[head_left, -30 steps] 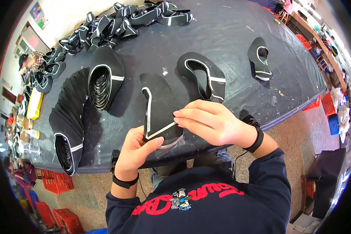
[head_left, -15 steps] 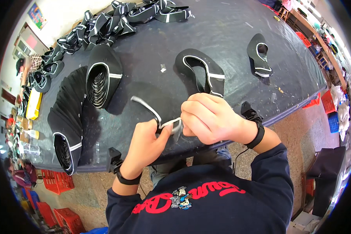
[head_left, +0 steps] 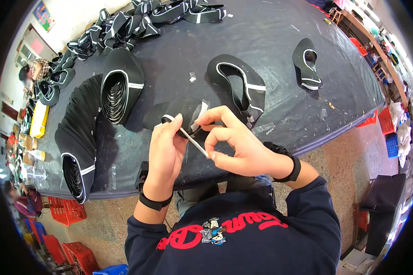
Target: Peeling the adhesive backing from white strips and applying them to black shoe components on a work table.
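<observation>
In the head view, the left hand (head_left: 165, 149) clamps a black piece (head_left: 181, 106) over the dark table (head_left: 280, 50), the right hand (head_left: 236, 146) pinches its white strip (head_left: 195, 143), fingers partly hide the piece, and the upper edge crops a pile (head_left: 144, 22).

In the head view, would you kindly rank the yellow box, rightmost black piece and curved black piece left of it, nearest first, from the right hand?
1. Curved black piece: beyond the right hand.
2. Rightmost black piece: farther right.
3. Yellow box: far left.
</observation>
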The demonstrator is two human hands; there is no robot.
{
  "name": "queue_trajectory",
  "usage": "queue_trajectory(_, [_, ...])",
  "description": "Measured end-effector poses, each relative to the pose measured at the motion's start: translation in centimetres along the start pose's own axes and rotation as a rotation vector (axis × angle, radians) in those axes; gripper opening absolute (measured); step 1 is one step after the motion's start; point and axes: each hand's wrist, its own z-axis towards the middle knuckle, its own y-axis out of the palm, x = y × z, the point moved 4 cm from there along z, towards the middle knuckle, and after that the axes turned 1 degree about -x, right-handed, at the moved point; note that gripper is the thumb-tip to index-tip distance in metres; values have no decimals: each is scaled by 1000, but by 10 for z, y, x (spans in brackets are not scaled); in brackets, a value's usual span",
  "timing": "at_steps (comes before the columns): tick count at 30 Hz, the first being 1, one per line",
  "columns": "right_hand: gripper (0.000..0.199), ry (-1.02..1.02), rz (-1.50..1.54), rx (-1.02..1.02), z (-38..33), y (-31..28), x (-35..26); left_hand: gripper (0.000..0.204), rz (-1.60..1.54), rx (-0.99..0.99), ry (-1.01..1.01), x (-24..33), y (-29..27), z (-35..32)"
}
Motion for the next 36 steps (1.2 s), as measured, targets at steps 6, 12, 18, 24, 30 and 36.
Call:
queue_trajectory(6, [6, -20, 15, -24, 2, 6, 7, 23, -8, 0, 30, 3, -2, -1])
queue_trajectory(12, [14, -130, -143, 111, -1, 6, 9, 32, 121, 23, 24, 4, 9, -2])
queue_trajectory(18, [17, -149, -237, 108, 1, 3, 7, 35, 528, 110, 257, -1, -4, 1])
queue_trajectory(24, [17, -173, -272, 257, 2, -10, 1, 37, 746, 130, 433, 0, -1, 1])
queue_trajectory(30, [14, -205, -458, 389, 6, -15, 1, 29, 118, -173, 42, -11, -1, 2])
queue_trajectory(36, [19, -256, -471, 249, 5, -24, -2, 45, 314, -144, 184, 12, 12, -6])
